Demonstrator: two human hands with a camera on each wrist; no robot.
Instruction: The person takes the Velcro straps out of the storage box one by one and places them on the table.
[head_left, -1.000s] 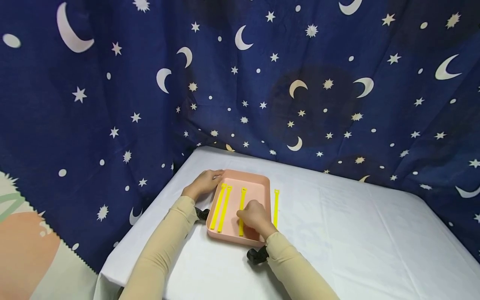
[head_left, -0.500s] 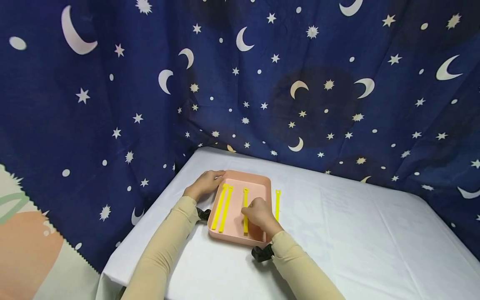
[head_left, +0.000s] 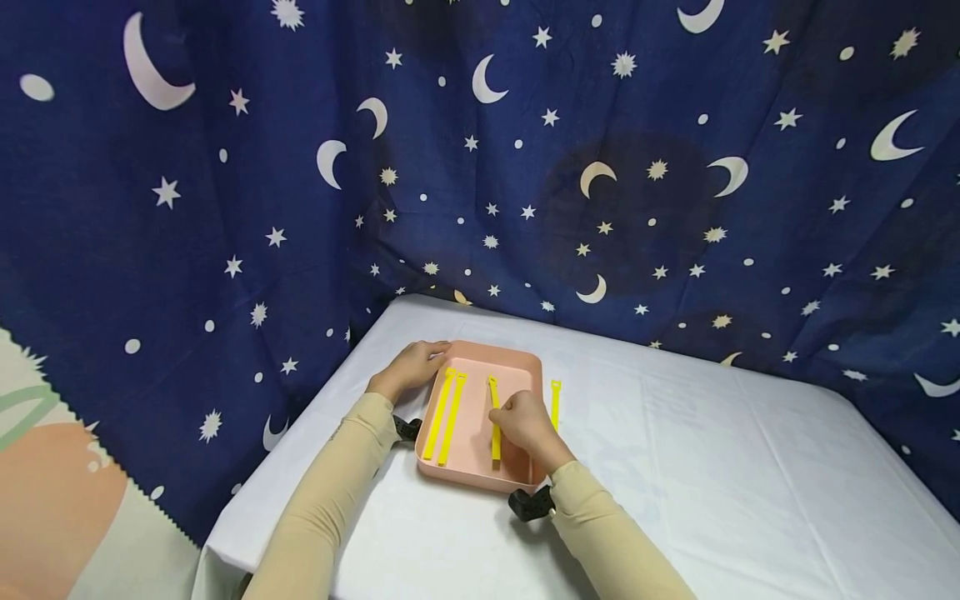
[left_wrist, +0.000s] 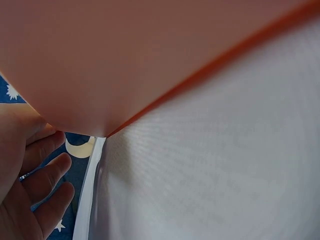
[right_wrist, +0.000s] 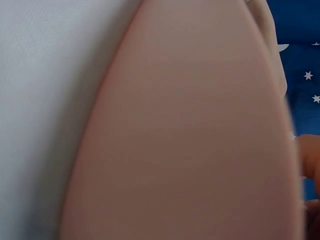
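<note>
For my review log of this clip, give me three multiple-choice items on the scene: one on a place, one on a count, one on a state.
1. Where does the single yellow strap outside the tray lie?
A. on the white cloth, right of the tray
B. on the curtain
C. under the left hand

2. How many yellow straps lie inside the pink tray?
A. one
B. three
C. six

3. What is the left hand doing?
A. lifting a strap
B. hanging off the table
C. resting on the tray's far left corner

Answers:
1. A, it lies on the cloth just beyond the tray's right wall.
2. B, two lie side by side at the left, one lies by the right hand.
3. C, its fingers lie over that corner's rim.
</note>
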